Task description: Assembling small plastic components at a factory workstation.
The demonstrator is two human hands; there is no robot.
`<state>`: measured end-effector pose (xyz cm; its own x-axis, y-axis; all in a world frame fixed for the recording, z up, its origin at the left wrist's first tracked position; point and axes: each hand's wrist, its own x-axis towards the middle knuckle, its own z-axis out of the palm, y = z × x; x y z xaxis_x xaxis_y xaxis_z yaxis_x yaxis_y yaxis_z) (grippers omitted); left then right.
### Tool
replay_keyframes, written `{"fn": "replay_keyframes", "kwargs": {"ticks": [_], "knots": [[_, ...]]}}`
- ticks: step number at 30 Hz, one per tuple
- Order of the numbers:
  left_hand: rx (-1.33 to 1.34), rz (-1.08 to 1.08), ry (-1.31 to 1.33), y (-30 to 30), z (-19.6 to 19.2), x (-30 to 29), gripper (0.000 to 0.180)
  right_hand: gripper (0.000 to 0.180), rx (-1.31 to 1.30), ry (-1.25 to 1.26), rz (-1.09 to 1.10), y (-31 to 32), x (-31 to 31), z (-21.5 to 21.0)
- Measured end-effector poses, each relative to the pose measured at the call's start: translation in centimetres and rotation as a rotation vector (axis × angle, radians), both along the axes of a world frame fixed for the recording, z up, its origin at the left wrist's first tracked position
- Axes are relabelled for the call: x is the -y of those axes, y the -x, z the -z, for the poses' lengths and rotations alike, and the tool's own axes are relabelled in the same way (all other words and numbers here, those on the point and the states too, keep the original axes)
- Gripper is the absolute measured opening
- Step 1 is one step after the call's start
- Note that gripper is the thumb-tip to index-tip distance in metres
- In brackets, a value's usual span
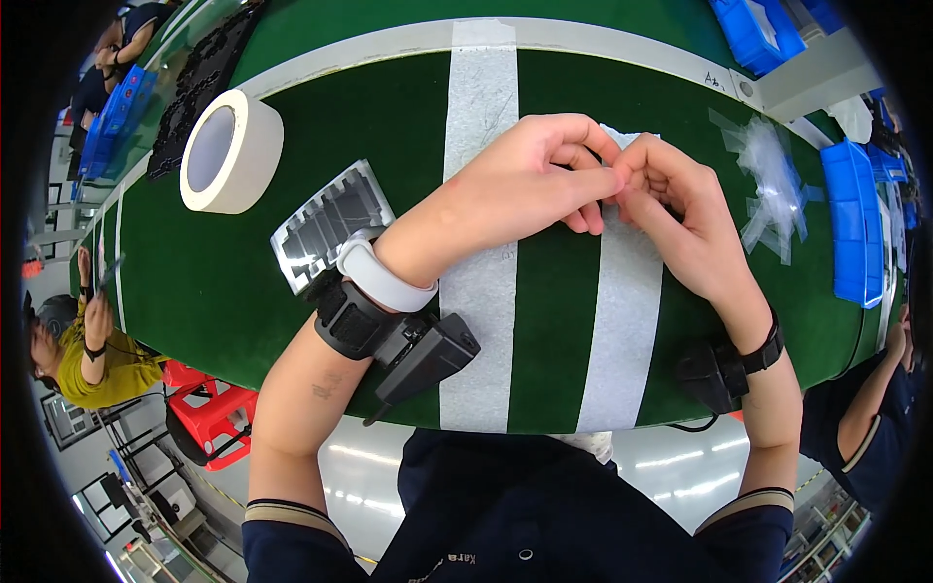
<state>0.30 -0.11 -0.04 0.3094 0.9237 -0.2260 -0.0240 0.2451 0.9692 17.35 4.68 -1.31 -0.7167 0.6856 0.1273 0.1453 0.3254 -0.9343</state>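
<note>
Above the green table, my left hand point(544, 185) and my right hand point(682, 216) meet fingertip to fingertip. Thumb and index finger are pinched on both. Anything between them is too small or hidden to make out. Beneath the hands run two pale strips: one strip point(476, 321) passes under my left wrist, the other strip point(622, 321) under the fingertips. A transparent tray point(335, 216) with dark slim parts lies left of my left wrist. To the right of my right hand is a loose heap of transparent plastic pieces point(773, 189).
A big roll of white tape point(255, 155) stands at the left, near a black openwork panel point(199, 92). Blue bins point(855, 233) line the right edge, with another blue bin point(763, 34) at the far right. A red stool point(219, 413) and a person in yellow point(107, 364) are at the left.
</note>
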Motion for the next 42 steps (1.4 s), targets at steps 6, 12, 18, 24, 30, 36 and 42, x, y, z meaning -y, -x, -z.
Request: {"fn": "replay_keyframes", "kwargs": {"ticks": [6, 12, 18, 24, 30, 36, 42], "knots": [[0.007, -0.001, -0.008, 0.0, 0.1, 0.0, 0.018, 0.001, -0.003, 0.003, -0.003, 0.0, 0.1, 0.1], [0.019, -0.006, -0.011, -0.1, 0.1, 0.0, 0.017, 0.001, 0.013, -0.017, -0.006, -0.1, 0.0, 0.0], [0.018, -0.008, -0.034, 0.0, 0.5, -0.1, 0.016, 0.002, 0.029, -0.057, -0.014, 0.0, -0.1, -0.2], [0.067, -0.009, -0.049, -0.1, 1.4, -0.3, 0.020, 0.001, 0.036, -0.029, -0.022, -0.1, -0.1, -0.1], [-0.223, -0.093, -0.208, 1.2, -3.3, 2.5, 0.028, 0.004, 0.041, -0.024, -0.030, -0.5, -0.5, 0.7], [-0.906, -0.348, -0.479, 11.8, -6.3, 9.1, 0.029, 0.007, 0.037, -0.080, -0.044, -0.6, -0.6, 0.6], [-1.491, -0.425, 0.044, 29.9, -4.7, 18.1, 0.067, 0.004, 0.019, -0.137, -0.072, 0.2, -0.5, 0.1]]}}
